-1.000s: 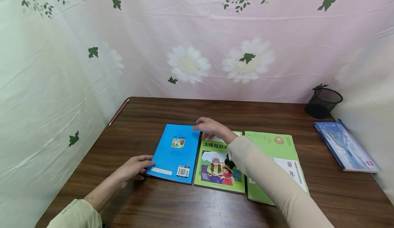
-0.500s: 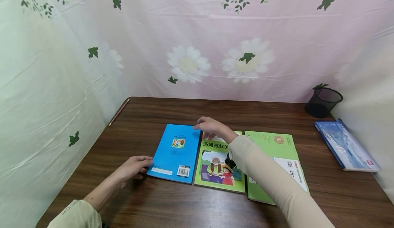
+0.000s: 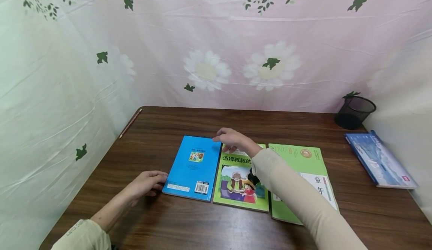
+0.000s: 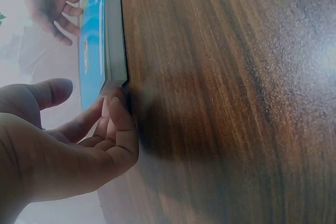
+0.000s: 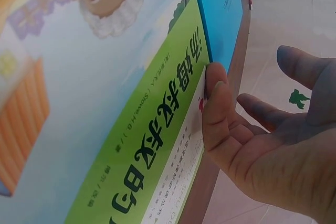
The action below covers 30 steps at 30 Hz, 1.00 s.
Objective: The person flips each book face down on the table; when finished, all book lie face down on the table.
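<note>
A blue book (image 3: 190, 173) lies back cover up, its barcode at the near edge. At its near left corner is my left hand (image 3: 143, 184); in the left wrist view the loosely bent fingers touch that corner, thumb apart (image 4: 63, 153). My right hand (image 3: 234, 140) reaches over the far right corner of the blue book, fingers spread loosely. In the right wrist view its fingertips sit where the blue book meets a green picture-cover book (image 3: 240, 201). A second green book (image 3: 295, 154) lies to the right, partly under my right sleeve.
A pencil (image 3: 131, 123) lies along the table's (image 3: 233, 231) left edge. At the back right stands a black mesh pen holder (image 3: 354, 112). Another blue-and-white book (image 3: 381, 161) lies near the right edge. Patterned cloth (image 3: 216, 32) hangs behind.
The blue book has slid slightly to the right, closing up against the picture-cover book. My right hand has shifted a touch rightward; my left hand has barely moved.
</note>
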### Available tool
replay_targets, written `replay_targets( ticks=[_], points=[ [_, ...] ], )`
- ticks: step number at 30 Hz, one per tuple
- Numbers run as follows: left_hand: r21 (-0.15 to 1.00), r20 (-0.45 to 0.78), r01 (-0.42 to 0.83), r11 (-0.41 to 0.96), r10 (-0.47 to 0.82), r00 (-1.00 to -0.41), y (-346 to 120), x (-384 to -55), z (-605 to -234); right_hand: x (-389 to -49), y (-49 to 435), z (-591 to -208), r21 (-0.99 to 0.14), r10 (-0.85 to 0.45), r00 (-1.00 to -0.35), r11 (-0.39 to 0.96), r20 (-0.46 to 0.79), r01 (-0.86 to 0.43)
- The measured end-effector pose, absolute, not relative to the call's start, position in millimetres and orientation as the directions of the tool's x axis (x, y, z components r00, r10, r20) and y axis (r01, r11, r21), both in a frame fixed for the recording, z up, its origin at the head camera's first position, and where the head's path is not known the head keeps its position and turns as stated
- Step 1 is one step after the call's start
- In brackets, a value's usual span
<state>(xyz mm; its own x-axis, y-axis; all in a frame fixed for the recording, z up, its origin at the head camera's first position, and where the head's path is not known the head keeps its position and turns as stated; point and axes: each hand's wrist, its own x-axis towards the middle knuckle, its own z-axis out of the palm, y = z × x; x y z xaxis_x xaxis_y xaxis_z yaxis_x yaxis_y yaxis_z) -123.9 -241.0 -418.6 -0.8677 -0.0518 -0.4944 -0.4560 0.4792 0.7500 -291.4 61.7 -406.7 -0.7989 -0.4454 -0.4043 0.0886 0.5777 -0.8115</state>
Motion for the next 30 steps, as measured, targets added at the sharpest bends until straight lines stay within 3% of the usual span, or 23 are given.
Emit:
replay_targets(
  ticks=[20,30],
  points=[
    [0.746,-0.492,-0.45,0.49,-0.05,-0.869,-240.1,-124.0,-421.1,-291.4,62.6,-407.3,-0.812,-0.447,-0.798,0.578,-0.404,0.088],
    [0.785,-0.294,-0.262,0.562,-0.035,-0.955,-221.3,-120.3,-412.4,-291.8,70.1,-401.1,-0.807,-0.441,-0.807,0.587,-0.393,0.072]
  ],
)
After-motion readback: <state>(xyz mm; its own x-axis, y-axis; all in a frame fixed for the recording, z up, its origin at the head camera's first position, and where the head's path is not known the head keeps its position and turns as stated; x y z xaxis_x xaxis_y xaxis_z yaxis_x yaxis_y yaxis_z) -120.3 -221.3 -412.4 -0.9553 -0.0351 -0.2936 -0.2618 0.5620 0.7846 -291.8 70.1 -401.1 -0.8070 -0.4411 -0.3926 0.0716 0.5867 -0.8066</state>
